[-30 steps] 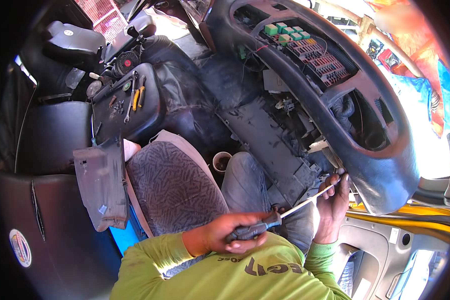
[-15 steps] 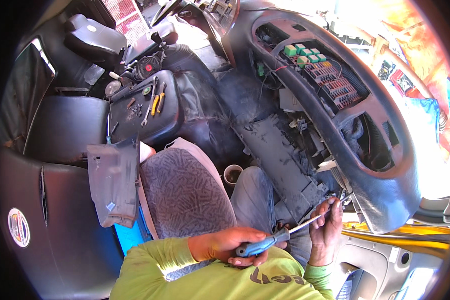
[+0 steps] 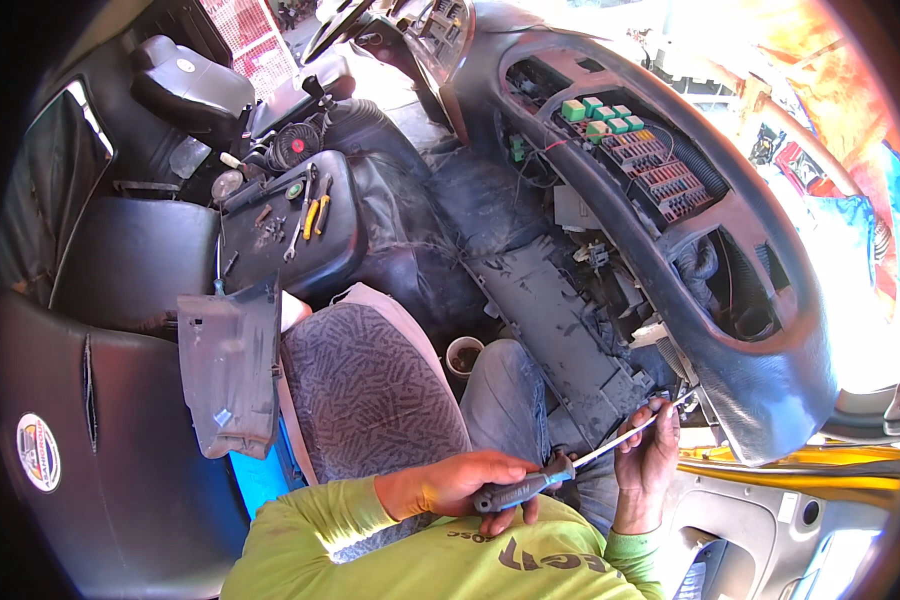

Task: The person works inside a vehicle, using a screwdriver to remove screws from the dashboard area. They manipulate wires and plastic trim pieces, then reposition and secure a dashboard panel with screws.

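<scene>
One long screwdriver (image 3: 558,468) is being held slantwise at about five o'clock, with its pale shaft (image 3: 605,447) being pointed toward two o'clock. Its dark handle (image 3: 515,493) is being gripped by the left hand (image 3: 455,482), whose fingers are being wrapped around it between five and six o'clock. Farther along, at four o'clock, the shaft is being pinched near its far end between the thumb and fingers of the right hand (image 3: 645,463). The tip (image 3: 690,394) is being held close beside the lower end of the black dashboard (image 3: 780,390); whether it is being pressed against anything there cannot be told.

At two o'clock, rows of small fuses (image 3: 665,178) are being exposed in the dashboard, with green relays (image 3: 574,110) being lined up beside them toward one o'clock. Near ten o'clock, a wrench (image 3: 298,220) and yellow-handled pliers (image 3: 322,212) are being supported side by side on a black padded console (image 3: 335,245). Just below the centre, toward six o'clock, a white cup (image 3: 451,358) is being flanked by a denim-covered knee (image 3: 507,385). A patterned grey seat (image 3: 370,385) is being seen at seven o'clock, and a dark panel (image 3: 228,365) is being seen beyond it, between eight and nine o'clock. At four o'clock, nearer the rim, yellow strips (image 3: 790,481) are being lit brightly.
</scene>
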Available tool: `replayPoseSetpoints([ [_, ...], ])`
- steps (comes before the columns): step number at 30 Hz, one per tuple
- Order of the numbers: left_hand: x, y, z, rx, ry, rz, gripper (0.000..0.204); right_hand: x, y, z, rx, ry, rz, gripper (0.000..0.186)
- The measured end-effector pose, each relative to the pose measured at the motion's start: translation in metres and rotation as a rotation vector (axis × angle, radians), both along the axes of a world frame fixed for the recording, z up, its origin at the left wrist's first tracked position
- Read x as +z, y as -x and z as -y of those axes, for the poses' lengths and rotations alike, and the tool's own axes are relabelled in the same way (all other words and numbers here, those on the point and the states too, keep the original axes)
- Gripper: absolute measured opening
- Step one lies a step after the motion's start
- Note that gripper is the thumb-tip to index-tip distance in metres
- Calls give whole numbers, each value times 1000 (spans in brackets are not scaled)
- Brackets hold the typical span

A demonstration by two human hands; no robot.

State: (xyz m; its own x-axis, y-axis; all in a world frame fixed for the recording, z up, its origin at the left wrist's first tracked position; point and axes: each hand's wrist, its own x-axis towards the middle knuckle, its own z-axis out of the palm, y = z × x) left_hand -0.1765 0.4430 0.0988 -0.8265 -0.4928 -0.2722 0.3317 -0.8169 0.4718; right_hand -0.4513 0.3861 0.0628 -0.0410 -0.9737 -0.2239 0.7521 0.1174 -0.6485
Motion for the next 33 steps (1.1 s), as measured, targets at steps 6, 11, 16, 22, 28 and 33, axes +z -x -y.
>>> replayPoseSetpoints([
  [6, 15, 10, -5, 243, 1163, 639, 57, -4, 5, -2, -5, 12, 45, 25],
  [11, 11, 9, -5, 158, 836, 622, 59, -5, 9, -1, -5, 40, 10, 21],
  [16, -4, 2, 5, -117, -151, -87, 50, -3, 8, 1, -2, 27, 91, 23],
  [22, 4, 9, 5, 124, 1005, 687, 55, -5, 8, 2, -35, -9, 9, 20],
  [28, -6, 1, 10, -23, 60, 85, 56, -13, 8, 6, 14, 67, 151, 17],
  [33, -4, 11, 8, -8, 246, 97, 54, -16, 11, 6, 58, 141, 246, 24],
])
